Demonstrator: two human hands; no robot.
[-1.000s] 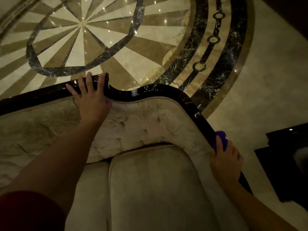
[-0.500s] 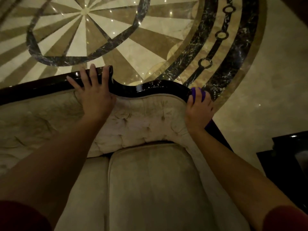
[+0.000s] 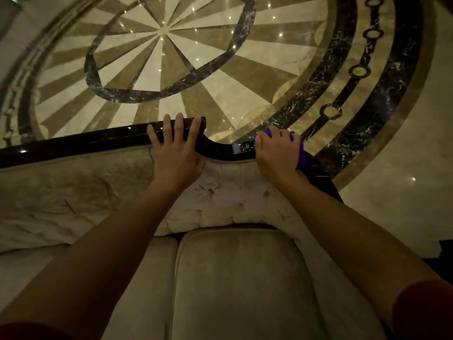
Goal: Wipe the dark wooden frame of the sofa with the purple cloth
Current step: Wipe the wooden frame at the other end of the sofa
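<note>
The glossy dark wooden frame [image 3: 73,143] runs along the top of the beige tufted sofa back and curves down at the right. My left hand [image 3: 175,153] lies flat on the frame's raised corner, fingers spread over the wood, holding nothing. My right hand [image 3: 277,155] presses the purple cloth [image 3: 302,155] onto the frame at the right corner of the dip. Most of the cloth is hidden under that hand; only its edges show above the fingers and to the right.
Beige seat cushions [image 3: 240,285] fill the foreground below my forearms. Beyond the sofa back lies a polished marble floor [image 3: 161,30] with a round starburst inlay and dark rings. A dark piece of furniture [image 3: 445,249] shows at the right edge.
My right hand slid the cloth up the sloping right side of the frame and round the top corner toward the dip. My left hand stayed on the raised corner.
</note>
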